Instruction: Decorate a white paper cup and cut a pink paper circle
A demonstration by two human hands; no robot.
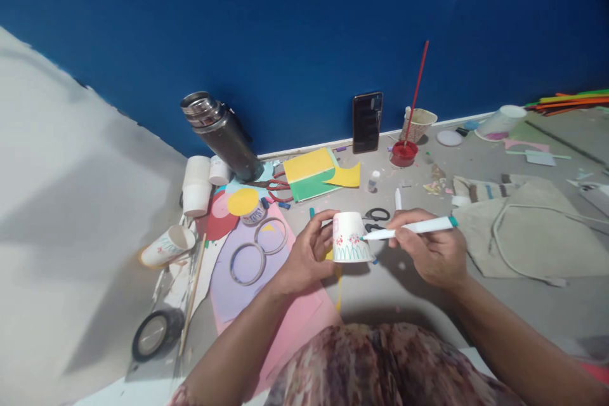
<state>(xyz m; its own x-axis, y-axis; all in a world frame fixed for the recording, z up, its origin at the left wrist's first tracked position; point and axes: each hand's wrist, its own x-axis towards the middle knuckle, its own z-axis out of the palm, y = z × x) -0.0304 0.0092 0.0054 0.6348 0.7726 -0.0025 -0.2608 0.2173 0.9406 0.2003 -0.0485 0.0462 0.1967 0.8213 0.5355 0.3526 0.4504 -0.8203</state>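
Centrally, 1 inverted paper cup [351,238], decorated, above the grey floor [409,292], clasped by the left hand [307,257]. 1 teal marker [413,227], long axis horizontal, pinched in the right hand [431,252], tip touching the cup's right side.

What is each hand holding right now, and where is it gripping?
The left hand grips the upside-down paper cup by its side. The right hand pinches the marker mid-barrel.

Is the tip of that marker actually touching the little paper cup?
Touching. The head view shows the marker tip meeting the side of the cup by the drawn red flowers, with no gap visible.
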